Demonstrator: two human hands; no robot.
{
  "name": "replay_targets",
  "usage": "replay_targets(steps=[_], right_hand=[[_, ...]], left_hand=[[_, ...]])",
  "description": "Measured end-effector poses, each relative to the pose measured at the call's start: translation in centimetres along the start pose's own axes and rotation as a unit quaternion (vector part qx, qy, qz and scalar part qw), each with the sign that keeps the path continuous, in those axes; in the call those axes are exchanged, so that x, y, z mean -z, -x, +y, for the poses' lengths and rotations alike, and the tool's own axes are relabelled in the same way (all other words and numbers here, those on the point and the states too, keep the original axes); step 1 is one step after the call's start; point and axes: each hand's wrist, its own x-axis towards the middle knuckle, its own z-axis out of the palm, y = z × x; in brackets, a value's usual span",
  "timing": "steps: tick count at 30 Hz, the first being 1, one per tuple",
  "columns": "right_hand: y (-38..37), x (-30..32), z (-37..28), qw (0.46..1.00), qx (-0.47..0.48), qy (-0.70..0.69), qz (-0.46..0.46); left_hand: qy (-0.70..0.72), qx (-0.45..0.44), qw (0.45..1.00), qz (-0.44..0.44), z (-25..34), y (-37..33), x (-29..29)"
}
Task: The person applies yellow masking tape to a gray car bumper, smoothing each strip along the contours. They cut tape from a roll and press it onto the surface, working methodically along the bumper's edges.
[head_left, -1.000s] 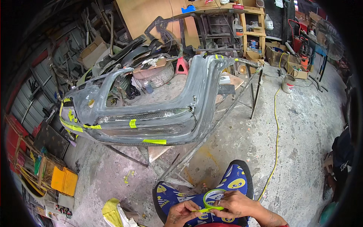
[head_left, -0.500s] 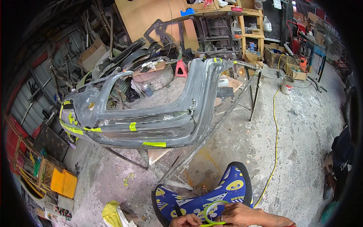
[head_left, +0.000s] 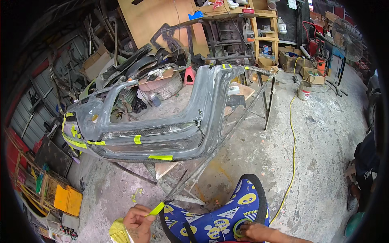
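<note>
My left hand [head_left: 137,222] pinches one end of a short strip of yellow-green masking tape [head_left: 157,209], which points up and right from the fingertips. On the right, my right hand [head_left: 258,232] is closed on the roll of masking tape [head_left: 239,229]; the hand hides part of the ring. Both hands are over or beside a blue printed cloth [head_left: 219,216] with black edging. Ahead lies a large grey car bumper [head_left: 162,131] on a metal stand [head_left: 190,180], with several strips of the same bright tape stuck to it.
A yellow cable [head_left: 294,150] runs along the floor at right, near a paint can [head_left: 304,90]. At the right edge is a person in dark clothes [head_left: 366,158]. An orange-yellow container [head_left: 68,199] stands at left. Black parts [head_left: 137,60] are piled behind.
My hands have moved apart. The left went left and up with a strip of tape, now separate from the roll; the right moved slightly right with the roll.
</note>
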Motion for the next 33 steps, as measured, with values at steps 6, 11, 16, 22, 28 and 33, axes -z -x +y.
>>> replay_targets(steps=[6,11,16,22,28,33], right_hand=[[-1.8,5.0,-1.2,0.982,-0.033,-0.185,-0.028],[-8.7,17.9,-4.5,0.9,-0.046,-0.334,0.275],[-17.2,23.5,-3.5,0.759,0.042,-0.494,0.421],[-19.6,25.5,-2.1,0.754,0.012,-0.533,0.384],[-20.0,26.4,-2.1,0.76,0.007,-0.502,0.413],[-20.6,26.8,-2.5,0.75,-0.007,-0.496,0.437]], left_hand=[[0.157,0.043,0.987,-0.001,-0.5,-3.9,-6.7],[0.198,0.052,0.972,-0.112,0.6,-6.9,-11.8],[0.18,0.061,0.97,-0.154,1.0,-9.8,-14.3],[0.169,0.056,0.97,-0.165,0.9,-11.4,-15.0],[0.13,0.051,0.982,-0.13,0.8,-12.3,-15.5],[-0.044,-0.114,0.991,-0.053,1.8,-12.5,-16.3]])
